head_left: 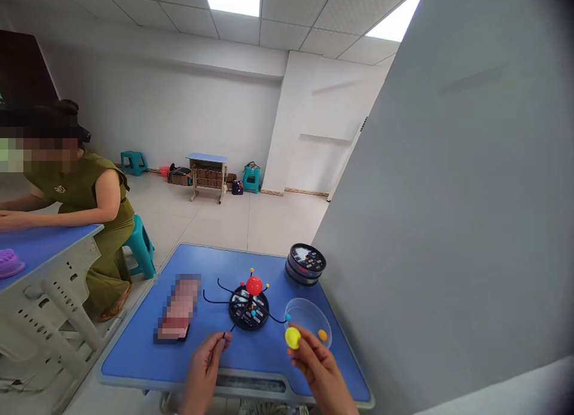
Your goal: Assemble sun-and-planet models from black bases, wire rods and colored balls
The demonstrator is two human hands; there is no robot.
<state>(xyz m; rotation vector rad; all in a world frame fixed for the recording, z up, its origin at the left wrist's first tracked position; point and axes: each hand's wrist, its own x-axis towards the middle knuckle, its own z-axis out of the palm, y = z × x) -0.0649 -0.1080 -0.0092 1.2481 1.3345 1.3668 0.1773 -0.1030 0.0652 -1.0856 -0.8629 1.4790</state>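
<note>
A small planet model (249, 315) stands on the blue desk, with a round black base, a red ball (254, 286) on top and several curved black arms. Small blue, red and yellow beads sit on some arms. My left hand (207, 360) is closed, pinching the end of one black arm (232, 329) at the model's near side. Between the thumb and fingers of my right hand (316, 361) is a yellow ball (293, 338), to the right of the model. Behind that hand lies a clear round dish (309, 307) with an orange ball (322, 335) in it.
A round black container (305, 264) stands at the desk's back right, beside a grey wall (430, 211). A blurred pinkish flat object (180, 307) lies on the desk's left. At the left, a person (89, 194) sits at another blue desk (54, 247).
</note>
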